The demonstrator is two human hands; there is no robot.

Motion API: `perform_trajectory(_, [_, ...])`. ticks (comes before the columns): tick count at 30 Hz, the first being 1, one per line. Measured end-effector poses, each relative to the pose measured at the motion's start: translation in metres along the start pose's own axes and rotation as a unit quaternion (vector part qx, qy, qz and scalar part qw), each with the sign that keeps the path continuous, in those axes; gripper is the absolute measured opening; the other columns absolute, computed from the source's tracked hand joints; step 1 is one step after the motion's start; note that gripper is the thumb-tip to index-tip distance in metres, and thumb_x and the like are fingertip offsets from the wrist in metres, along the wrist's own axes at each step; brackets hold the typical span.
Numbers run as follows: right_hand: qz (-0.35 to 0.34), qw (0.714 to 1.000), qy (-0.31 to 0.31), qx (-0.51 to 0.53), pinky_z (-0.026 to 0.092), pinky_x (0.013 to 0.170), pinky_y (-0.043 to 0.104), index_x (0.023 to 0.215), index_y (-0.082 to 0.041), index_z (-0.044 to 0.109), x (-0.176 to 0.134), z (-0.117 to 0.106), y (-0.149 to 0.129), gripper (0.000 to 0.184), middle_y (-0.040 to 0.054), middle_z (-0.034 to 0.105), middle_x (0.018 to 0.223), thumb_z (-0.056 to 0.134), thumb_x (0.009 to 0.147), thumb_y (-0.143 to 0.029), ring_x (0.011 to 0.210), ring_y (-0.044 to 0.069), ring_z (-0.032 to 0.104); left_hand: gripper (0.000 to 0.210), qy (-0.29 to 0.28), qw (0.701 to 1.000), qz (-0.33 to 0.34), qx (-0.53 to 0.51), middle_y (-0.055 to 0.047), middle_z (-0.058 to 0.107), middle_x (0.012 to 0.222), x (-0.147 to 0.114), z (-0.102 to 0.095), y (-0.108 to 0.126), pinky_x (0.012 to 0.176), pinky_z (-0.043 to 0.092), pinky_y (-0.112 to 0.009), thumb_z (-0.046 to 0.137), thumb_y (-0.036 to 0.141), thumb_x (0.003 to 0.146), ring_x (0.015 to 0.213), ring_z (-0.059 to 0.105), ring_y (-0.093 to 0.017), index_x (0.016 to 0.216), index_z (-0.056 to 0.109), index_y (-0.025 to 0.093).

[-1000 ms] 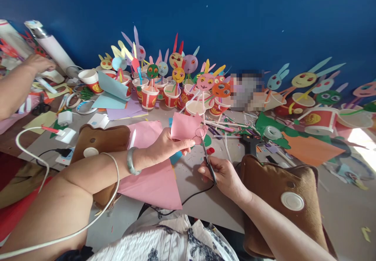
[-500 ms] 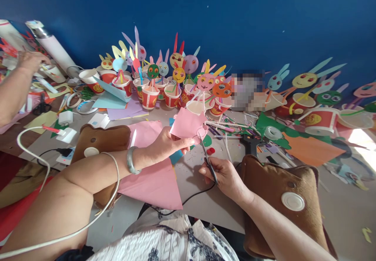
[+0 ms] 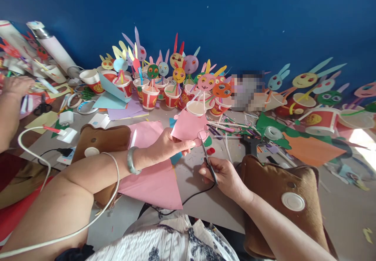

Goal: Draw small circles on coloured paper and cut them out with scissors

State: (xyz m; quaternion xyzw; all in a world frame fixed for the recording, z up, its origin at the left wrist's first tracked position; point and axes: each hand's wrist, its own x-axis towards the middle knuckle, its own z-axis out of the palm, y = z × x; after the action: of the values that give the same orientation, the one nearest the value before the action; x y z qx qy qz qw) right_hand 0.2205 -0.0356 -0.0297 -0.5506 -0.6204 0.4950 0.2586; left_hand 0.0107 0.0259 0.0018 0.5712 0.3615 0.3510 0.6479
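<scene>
A small sheet of pink paper [image 3: 189,125] is pinched between the thumb and fingers of my left hand [image 3: 172,145], held above the table. My right hand [image 3: 223,175] grips black-handled scissors [image 3: 209,166], whose blades point up and away from me. Their tips meet the paper's right edge, beside a small round outline there. Larger pink paper [image 3: 158,186] lies under my left forearm. Just behind the held sheet are scraps of green and red paper [image 3: 210,150].
Paper cups with rabbit-faced figures [image 3: 150,96] line the blue wall. Brown plush warmers [image 3: 282,202] flank my hands. A black glue gun [image 3: 249,143] and orange paper [image 3: 314,148] lie right. A white cable [image 3: 117,175] crosses my left arm. Another person's hand [image 3: 17,87] is far left.
The pink sheet has tilted and shifted slightly in my left hand, against the scissor blades. At far left, the other person's hand has drawn back to the left and down.
</scene>
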Motion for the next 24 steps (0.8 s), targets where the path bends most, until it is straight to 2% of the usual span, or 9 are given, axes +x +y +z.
perform_trajectory(11, [0.003,1.000,-0.004,0.018,0.037,0.049,0.025,0.061,-0.018,0.059,-0.0006,-0.0017,-0.0001,0.048,0.0002,0.059,0.048,0.069,0.075,-0.063,0.048,0.013,0.048,0.018,0.005,1.000,-0.005,0.007,-0.001,0.062,0.060,0.0002,-0.0008,0.0015,0.055,0.049,-0.022,0.072,0.030,0.077,0.055,0.057,-0.009,0.075,0.066,0.013])
perform_trajectory(24, [0.018,0.999,-0.014,0.036,0.035,0.049,0.024,0.061,-0.017,0.058,-0.0004,-0.0024,0.0036,0.047,-0.0011,0.057,0.046,0.074,0.072,-0.061,0.048,0.012,0.046,0.018,0.005,0.999,0.028,0.026,-0.001,0.062,0.057,0.0003,-0.0021,0.0049,0.053,0.049,-0.020,0.071,0.027,0.077,0.053,0.056,-0.008,0.069,0.066,0.012])
